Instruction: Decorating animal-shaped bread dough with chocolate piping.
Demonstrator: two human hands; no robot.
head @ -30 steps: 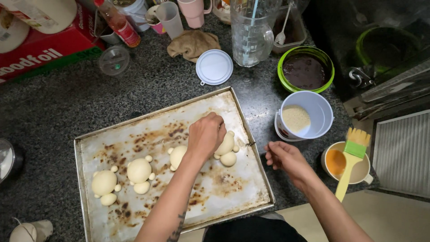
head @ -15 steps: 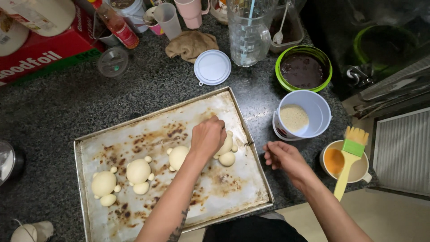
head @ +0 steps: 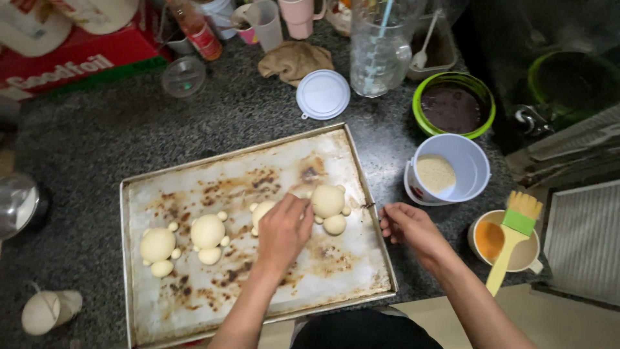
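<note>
Left hand (head: 284,229) is over the baking tray (head: 194,304), fingers bunched together and pressing down between two dough figures: the rightmost dough figure (head: 328,201) and the one mostly hidden under the hand (head: 261,212). Can't tell whether the fingers pinch a bit of dough or just touch it.

Right hand (head: 410,226) rests on the table just beside the tray's right rim, fingers loosely curled with small gaps, holding nothing that I can see.

Tray: old, stained metal sheet, sitting on a dark speckled table (head: 84,148). Four dough figures in a row across its middle, each a round pale ball with smaller balls stuck on around it. The left pair (head: 158,244) (head: 208,231) sit close together, well clear of the hands.

Right of the tray:
- white tub (head: 452,169) with pale grainy stuff in it, near the right hand
- green-rimmed bowl (head: 454,106) with dark paste, behind the tub
- cup of orange liquid (head: 507,242) with a yellow-handled pastry brush (head: 510,242), green collar, lying across it

Behind the tray: round white lid (head: 323,94) flat on the table, clear glass pitcher (head: 381,55), crumpled tan cloth (head: 297,59), small clear lid (head: 183,76), red box (head: 71,58) at far left.

Front left corner: small white cup (head: 50,310).
</note>
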